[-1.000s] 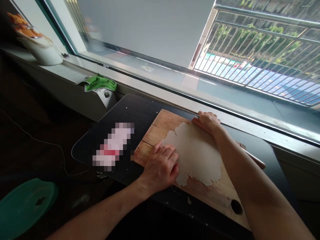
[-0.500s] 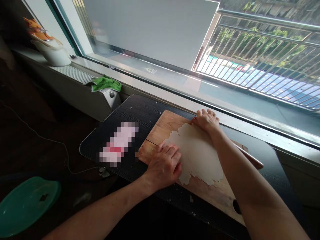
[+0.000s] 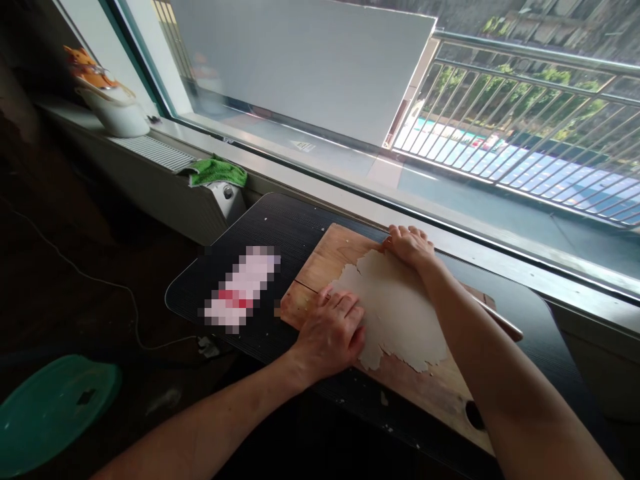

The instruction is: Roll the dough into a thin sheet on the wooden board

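A thin, pale sheet of dough with ragged edges lies spread over a wooden cutting board. At the sheet's left edge, my left hand has its fingers curled, with the thumb bent close to them. My right hand reaches the sheet's far edge, its bent fingers passing over the back of the board. Both hands appear closed on the dough's margins, though the fingertips are partly hidden. A slim rod lies right of the dough, partly covered by my right forearm.
The board rests on a dark table beside a window. A blurred pinkish item lies left of the board. A green cloth drapes a radiator; a white bucket stands behind. A green plastic basin sits lower left.
The view has shifted slightly, so the table and window sit a little lower and farther right. Both hands and the dough keep nearly the same places on the board.
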`<state>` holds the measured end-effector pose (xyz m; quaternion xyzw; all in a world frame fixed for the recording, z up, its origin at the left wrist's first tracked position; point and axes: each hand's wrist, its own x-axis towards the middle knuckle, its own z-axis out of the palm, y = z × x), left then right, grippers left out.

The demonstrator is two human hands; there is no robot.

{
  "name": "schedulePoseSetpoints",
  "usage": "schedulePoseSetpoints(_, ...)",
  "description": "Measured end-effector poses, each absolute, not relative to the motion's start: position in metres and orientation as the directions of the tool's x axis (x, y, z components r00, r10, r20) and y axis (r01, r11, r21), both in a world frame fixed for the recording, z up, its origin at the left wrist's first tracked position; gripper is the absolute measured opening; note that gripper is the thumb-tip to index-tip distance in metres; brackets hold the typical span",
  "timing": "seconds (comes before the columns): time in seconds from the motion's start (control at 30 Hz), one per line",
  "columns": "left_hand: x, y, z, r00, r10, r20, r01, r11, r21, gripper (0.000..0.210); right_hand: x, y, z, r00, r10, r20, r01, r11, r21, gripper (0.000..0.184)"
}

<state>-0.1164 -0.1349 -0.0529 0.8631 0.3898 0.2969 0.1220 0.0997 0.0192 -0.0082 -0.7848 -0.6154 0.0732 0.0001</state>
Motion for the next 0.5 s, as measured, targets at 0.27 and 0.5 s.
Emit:
schedulePoseSetpoints(0.27,-0.116,-0.134,-0.053,0.518,0.747,0.417,0.592,-0.665,0.456,0.015,0.079,-0.023,-0.02,0.092,0.996,-0.009,0.992,-0.093,-0.091,0.06)
schedulePoseSetpoints(0.5,-0.116,-0.132,-0.052,0.494,0.775,0.394,0.586,-0.632,0.507,0.014,0.114,0.035,-0.014,0.189,0.982,0.023,0.96,-0.18,-0.214,0.052)
